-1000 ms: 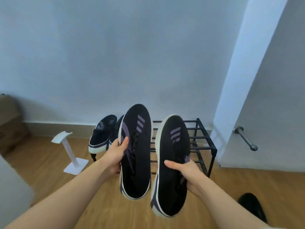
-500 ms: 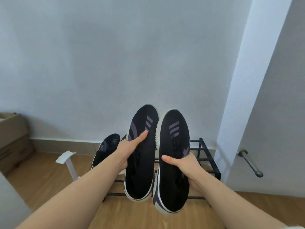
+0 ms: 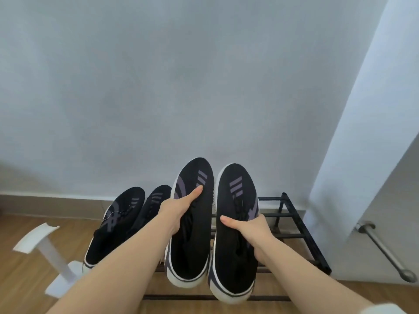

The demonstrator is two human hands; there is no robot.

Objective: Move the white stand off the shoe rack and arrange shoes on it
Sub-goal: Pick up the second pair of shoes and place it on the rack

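Observation:
My left hand (image 3: pixel 179 214) grips a black sneaker with purple stripes and a white sole (image 3: pixel 192 225), toe pointing at the wall. My right hand (image 3: pixel 249 232) holds its matching sneaker (image 3: pixel 235 230) just to the right. Both shoes hang over the black metal shoe rack (image 3: pixel 294 236), close together. Another black pair (image 3: pixel 127 220) rests on the rack's left end, partly hidden by my left forearm. The white stand (image 3: pixel 52 257) is on the wooden floor to the left of the rack.
A pale wall rises right behind the rack. A white door frame and a door with a metal handle (image 3: pixel 385 248) stand at the right. Wooden floor lies in front of and left of the rack.
Both hands have carried the two sneakers forward and down over the rack, bringing them side by side. The view has closed in on the rack.

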